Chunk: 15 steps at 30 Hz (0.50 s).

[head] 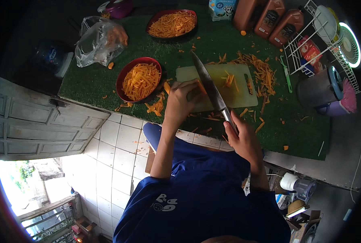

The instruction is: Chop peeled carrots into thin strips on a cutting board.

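My right hand (242,135) grips the metal handle of a large kitchen knife (209,83), whose blade slants up and left over a pale cutting board (186,73). At the board's left part, my left hand (180,98) holds a piece of carrot (202,87) close beside the blade. A few cut carrot sticks (229,79) lie on the board, near its handle slot. Just left of my left hand, another carrot piece (167,87) shows partly. Beyond it stands a red bowl (119,88) full of carrot strips (141,80).
Carrot peelings (264,74) are heaped right of the board, near a green-handled peeler (286,76). A second dark red bowl (194,18) of shreds, a plastic bag (92,45) and brown bottles (286,27) stand farther back. A white wire rack (292,57) borders the right side.
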{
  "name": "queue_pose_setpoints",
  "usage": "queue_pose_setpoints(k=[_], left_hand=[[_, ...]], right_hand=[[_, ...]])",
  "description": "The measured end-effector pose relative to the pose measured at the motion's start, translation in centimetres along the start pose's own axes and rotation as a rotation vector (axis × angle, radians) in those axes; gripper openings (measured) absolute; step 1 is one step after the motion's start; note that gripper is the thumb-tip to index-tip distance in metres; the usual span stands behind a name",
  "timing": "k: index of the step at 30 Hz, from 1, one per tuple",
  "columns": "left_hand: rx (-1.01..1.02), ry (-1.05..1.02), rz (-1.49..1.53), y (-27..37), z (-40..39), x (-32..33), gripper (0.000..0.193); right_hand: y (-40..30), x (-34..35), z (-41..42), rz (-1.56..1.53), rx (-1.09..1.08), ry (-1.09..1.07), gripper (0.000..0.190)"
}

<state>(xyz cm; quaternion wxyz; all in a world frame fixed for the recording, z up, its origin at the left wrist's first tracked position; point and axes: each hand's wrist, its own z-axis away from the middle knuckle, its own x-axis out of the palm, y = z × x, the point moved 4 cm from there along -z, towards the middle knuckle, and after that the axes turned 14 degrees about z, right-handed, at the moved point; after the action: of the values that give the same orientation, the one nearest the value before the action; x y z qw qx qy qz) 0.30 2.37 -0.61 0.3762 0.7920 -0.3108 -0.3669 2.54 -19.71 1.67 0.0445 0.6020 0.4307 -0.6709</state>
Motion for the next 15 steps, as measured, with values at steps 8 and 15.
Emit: queue_pose_setpoints(k=[8, 15], left_hand=[[0.001, -0.041, -0.017, -0.5, -0.2, 0.0, 0.032], [-0.051, -0.057, 0.008, -0.5, 0.2, -0.2, 0.031]], right_hand=[[0.0, 0.1, -0.4, 0.011, -0.023, -0.033, 0.045], [-1.3, -0.8, -0.3, 0.168, -0.082, 0.026, 0.042]])
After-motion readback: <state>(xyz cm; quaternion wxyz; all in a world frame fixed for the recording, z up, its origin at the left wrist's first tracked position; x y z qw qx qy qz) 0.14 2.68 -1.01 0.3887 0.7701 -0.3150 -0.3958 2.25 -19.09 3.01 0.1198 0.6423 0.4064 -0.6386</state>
